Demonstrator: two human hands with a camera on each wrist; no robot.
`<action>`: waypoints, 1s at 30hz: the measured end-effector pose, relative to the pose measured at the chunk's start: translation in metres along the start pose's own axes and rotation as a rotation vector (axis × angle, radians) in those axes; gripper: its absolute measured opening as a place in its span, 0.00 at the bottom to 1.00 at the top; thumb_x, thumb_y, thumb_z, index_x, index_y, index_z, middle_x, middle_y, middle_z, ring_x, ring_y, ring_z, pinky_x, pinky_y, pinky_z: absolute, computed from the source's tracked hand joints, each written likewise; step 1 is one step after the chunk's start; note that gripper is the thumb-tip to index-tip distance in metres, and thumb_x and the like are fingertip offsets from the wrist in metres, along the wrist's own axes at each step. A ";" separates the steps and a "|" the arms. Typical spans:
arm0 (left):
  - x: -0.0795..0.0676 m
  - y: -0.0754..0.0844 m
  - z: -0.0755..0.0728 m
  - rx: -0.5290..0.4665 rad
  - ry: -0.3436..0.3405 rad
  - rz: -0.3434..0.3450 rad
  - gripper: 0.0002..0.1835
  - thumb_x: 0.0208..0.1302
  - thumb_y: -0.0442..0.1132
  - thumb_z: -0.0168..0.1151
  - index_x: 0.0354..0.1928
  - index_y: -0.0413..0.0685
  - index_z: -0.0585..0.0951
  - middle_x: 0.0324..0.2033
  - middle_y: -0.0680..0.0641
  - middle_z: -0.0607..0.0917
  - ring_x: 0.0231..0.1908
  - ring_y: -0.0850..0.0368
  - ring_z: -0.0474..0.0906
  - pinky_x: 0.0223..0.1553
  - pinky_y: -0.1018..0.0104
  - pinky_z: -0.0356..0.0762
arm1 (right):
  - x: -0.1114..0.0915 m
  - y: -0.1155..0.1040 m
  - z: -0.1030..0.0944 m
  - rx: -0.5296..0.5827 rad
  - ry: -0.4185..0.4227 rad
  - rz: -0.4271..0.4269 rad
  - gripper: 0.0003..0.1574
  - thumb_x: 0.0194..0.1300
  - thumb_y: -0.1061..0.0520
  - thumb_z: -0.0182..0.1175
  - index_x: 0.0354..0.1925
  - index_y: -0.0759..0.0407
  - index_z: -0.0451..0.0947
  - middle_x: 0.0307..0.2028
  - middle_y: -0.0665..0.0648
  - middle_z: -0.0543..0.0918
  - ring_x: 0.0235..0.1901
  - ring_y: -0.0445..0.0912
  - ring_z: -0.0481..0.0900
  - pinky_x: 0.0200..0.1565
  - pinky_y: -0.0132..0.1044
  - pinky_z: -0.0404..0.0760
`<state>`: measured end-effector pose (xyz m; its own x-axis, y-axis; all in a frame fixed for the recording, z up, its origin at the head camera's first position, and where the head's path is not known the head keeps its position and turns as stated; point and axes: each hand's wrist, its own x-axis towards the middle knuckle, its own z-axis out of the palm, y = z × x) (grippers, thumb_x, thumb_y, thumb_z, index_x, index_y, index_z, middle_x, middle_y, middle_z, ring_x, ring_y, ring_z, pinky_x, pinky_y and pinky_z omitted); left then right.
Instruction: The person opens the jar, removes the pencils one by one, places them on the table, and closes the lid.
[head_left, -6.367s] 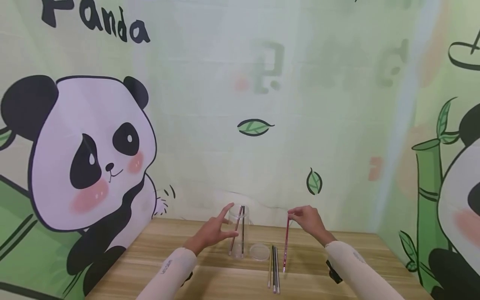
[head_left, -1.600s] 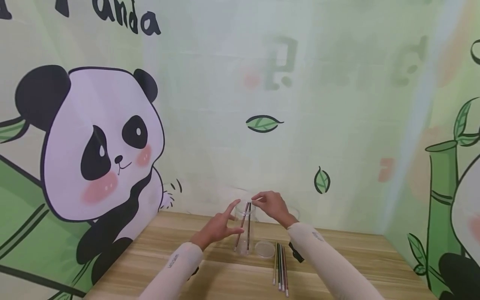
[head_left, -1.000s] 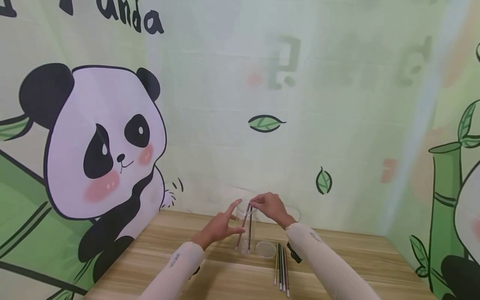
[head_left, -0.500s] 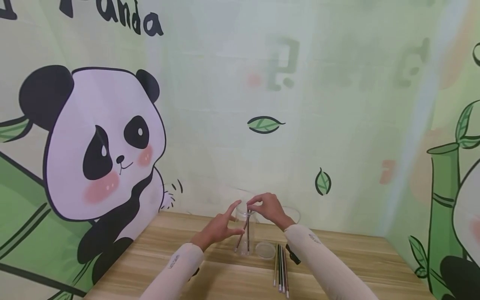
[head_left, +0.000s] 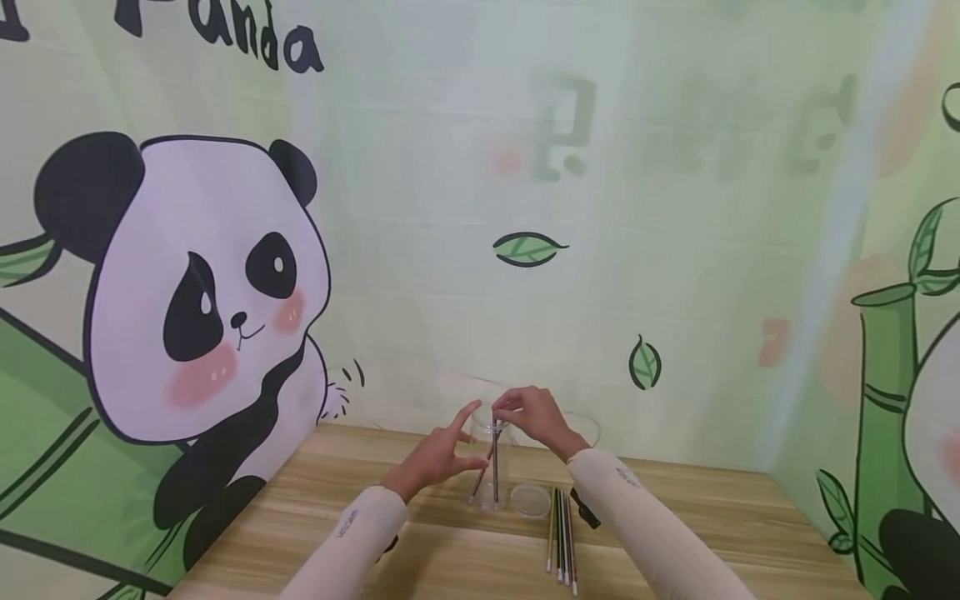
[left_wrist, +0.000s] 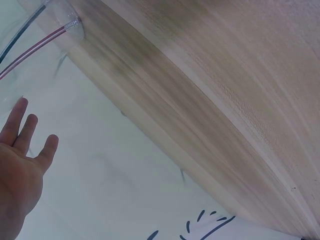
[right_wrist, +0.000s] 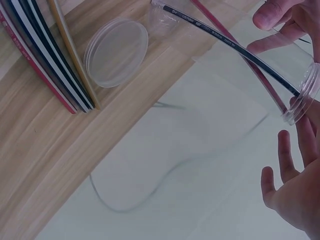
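Observation:
A clear plastic jar (head_left: pixel 484 492) stands upright on the wooden table, with two pencils leaning crosswise inside. One is a dark pencil (right_wrist: pixel 220 36); the other is a red pencil (right_wrist: pixel 262 80). My left hand (head_left: pixel 431 457) holds the jar from the left, its thumb at the side and index finger up by the rim. At the mouth, my right hand (head_left: pixel 536 413) pinches the top end of the dark pencil with thumb and index finger. In the right wrist view the other fingers of that hand are spread, and the pinch itself is partly hidden by the rim.
Right of the jar lies its round clear lid (head_left: pixel 531 501). Several pencils (head_left: pixel 561 533) lie side by side nearer the front, red, dark and yellow among them. A panda-printed cloth (head_left: pixel 450 292) hangs behind the table (head_left: pixel 450 558), with a thin cord along it.
The red pencil my right hand held earlier now lies with the bundle. That hand has moved left to the jar's mouth, and the dark pencil's top has shifted slightly left. My left hand stays on the jar.

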<state>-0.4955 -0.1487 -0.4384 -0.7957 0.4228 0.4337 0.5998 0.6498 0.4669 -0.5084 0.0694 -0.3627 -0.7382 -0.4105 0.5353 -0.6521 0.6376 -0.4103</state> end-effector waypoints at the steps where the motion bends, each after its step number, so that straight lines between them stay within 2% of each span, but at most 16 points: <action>1: 0.000 0.000 0.000 -0.002 -0.001 -0.004 0.54 0.64 0.53 0.74 0.82 0.65 0.48 0.53 0.35 0.88 0.53 0.33 0.85 0.58 0.35 0.77 | 0.000 0.000 0.000 -0.001 -0.001 -0.001 0.03 0.66 0.59 0.71 0.38 0.57 0.90 0.36 0.55 0.92 0.40 0.51 0.91 0.47 0.51 0.86; 7: 0.000 0.001 0.000 -0.016 -0.020 -0.041 0.54 0.64 0.53 0.74 0.82 0.68 0.47 0.55 0.35 0.86 0.56 0.31 0.83 0.59 0.33 0.76 | -0.001 -0.001 -0.002 -0.002 -0.006 -0.013 0.05 0.67 0.58 0.71 0.40 0.58 0.90 0.36 0.55 0.92 0.40 0.51 0.91 0.47 0.51 0.86; 20: 0.001 -0.002 0.002 0.003 -0.021 -0.044 0.55 0.64 0.55 0.74 0.82 0.70 0.46 0.55 0.36 0.87 0.54 0.35 0.84 0.58 0.35 0.78 | 0.003 -0.006 -0.018 -0.004 0.104 -0.082 0.07 0.67 0.59 0.71 0.41 0.60 0.90 0.37 0.56 0.92 0.43 0.53 0.90 0.48 0.52 0.86; 25: 0.002 -0.001 0.001 -0.015 -0.029 -0.063 0.55 0.64 0.55 0.74 0.82 0.72 0.46 0.56 0.36 0.86 0.56 0.31 0.82 0.59 0.33 0.76 | 0.008 -0.006 -0.023 -0.014 0.133 -0.066 0.06 0.67 0.58 0.71 0.41 0.58 0.91 0.38 0.53 0.92 0.41 0.51 0.91 0.46 0.49 0.86; 30: 0.001 0.001 0.001 -0.015 -0.033 -0.062 0.54 0.65 0.54 0.73 0.82 0.70 0.46 0.56 0.35 0.86 0.56 0.31 0.82 0.59 0.33 0.75 | 0.011 -0.007 -0.026 -0.013 0.149 -0.052 0.05 0.67 0.59 0.72 0.41 0.57 0.91 0.37 0.54 0.92 0.41 0.51 0.90 0.46 0.51 0.86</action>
<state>-0.4959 -0.1473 -0.4379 -0.8336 0.4026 0.3782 0.5502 0.6662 0.5034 -0.5077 0.0775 -0.3346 -0.6686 -0.3428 0.6599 -0.6860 0.6268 -0.3696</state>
